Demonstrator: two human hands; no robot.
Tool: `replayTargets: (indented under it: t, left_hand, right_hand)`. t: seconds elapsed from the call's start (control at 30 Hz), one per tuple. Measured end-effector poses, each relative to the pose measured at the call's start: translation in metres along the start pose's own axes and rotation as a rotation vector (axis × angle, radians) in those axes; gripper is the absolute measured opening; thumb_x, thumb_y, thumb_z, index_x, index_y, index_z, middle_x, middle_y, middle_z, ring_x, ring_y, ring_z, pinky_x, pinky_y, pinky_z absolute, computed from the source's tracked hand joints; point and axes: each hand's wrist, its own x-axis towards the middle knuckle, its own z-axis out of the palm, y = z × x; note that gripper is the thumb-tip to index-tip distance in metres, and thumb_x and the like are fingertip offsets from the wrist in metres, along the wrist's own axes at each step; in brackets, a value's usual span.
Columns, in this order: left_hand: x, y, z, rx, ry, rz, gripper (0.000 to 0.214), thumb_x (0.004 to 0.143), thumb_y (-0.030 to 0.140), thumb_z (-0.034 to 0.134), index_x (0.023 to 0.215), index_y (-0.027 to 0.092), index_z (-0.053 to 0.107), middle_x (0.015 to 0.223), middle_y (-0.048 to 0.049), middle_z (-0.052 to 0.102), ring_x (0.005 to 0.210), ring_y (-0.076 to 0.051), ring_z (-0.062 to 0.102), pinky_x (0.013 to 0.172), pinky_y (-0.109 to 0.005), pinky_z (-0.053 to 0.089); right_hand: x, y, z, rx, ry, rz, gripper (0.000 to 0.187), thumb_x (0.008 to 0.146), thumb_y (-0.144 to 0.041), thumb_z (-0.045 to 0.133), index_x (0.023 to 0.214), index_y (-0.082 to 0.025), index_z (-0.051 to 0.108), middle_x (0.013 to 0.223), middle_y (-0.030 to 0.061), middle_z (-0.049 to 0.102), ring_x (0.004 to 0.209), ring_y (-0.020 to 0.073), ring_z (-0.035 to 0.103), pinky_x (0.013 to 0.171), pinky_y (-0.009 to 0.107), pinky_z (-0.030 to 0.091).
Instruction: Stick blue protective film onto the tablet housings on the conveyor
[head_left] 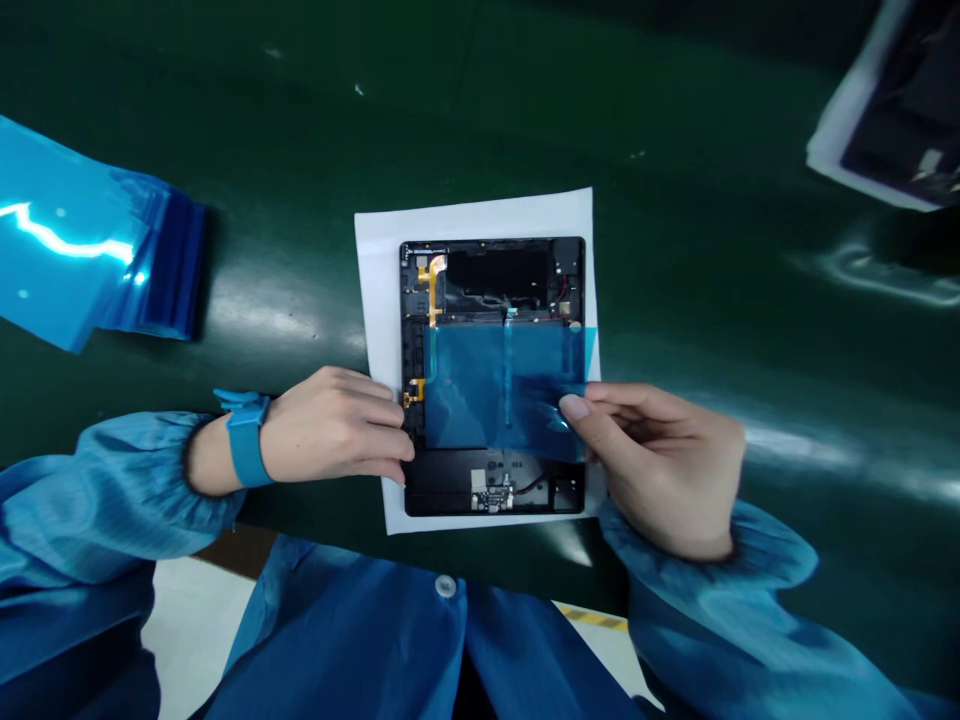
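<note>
An opened black tablet body (pixel 491 490) lies on a white sheet (pixel 379 260) on the dark green belt. Its circuit parts and orange flex cables show. A translucent blue film (pixel 487 385) covers its middle. My right hand (pixel 660 465) pinches the film's right edge between thumb and fingers. My left hand (pixel 330 425), with a blue wrist strap, rests on the tablet's left edge, fingers curled and pressing on the frame.
A stack of blue film sheets (pixel 82 250) lies at the left of the green belt (pixel 675 200). Another tablet on a white sheet (pixel 892 120) sits at the top right corner. My blue coat fills the bottom of the view.
</note>
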Motion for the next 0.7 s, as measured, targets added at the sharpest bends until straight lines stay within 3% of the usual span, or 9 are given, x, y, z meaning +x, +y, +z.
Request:
replayTargets:
  t: [0.27,0.43,0.57,0.7]
  left_hand:
    - [0.0,-0.001,-0.001,-0.008,0.01,0.013,0.028,0.101,0.044,0.061,0.091,0.02,0.073,0.073,0.0004,0.067,0.066,-0.014,0.061,0.059,-0.027,0.042]
    - [0.003,0.001,-0.006,-0.039,0.082,0.006,0.033,0.1,0.049,0.061,0.101,0.019,0.073,0.075,-0.0006,0.071,0.067,-0.013,0.065,0.062,-0.024,0.048]
    - [0.004,0.0,-0.018,0.147,0.114,-0.052,0.035,0.101,0.049,0.06,0.111,0.019,0.075,0.086,-0.0056,0.075,0.074,-0.016,0.066,0.067,-0.028,0.051]
    - [0.011,-0.001,-0.028,0.392,0.009,-0.075,0.035,0.105,0.041,0.052,0.121,0.02,0.075,0.091,-0.009,0.071,0.078,-0.019,0.063,0.066,-0.033,0.046]
  right_hand:
    - [0.0,0.002,-0.001,0.019,-0.026,0.016,0.014,0.08,-0.026,0.086,0.093,-0.026,0.08,0.066,-0.0037,0.071,0.054,0.0082,0.06,0.054,0.021,0.053]
    - [0.003,0.002,0.0,0.098,-0.033,0.025,0.023,0.079,-0.032,0.086,0.097,-0.023,0.075,0.062,-0.0051,0.065,0.048,0.0086,0.053,0.048,0.023,0.046]
    - [0.007,0.011,0.002,0.233,0.042,0.032,0.024,0.083,-0.043,0.082,0.091,-0.024,0.069,0.053,-0.0069,0.055,0.042,0.0093,0.045,0.04,0.025,0.035]
    - [0.012,0.014,0.005,0.299,0.059,0.054,0.028,0.082,-0.048,0.08,0.085,-0.023,0.066,0.049,-0.0074,0.05,0.038,0.0094,0.041,0.036,0.025,0.03]
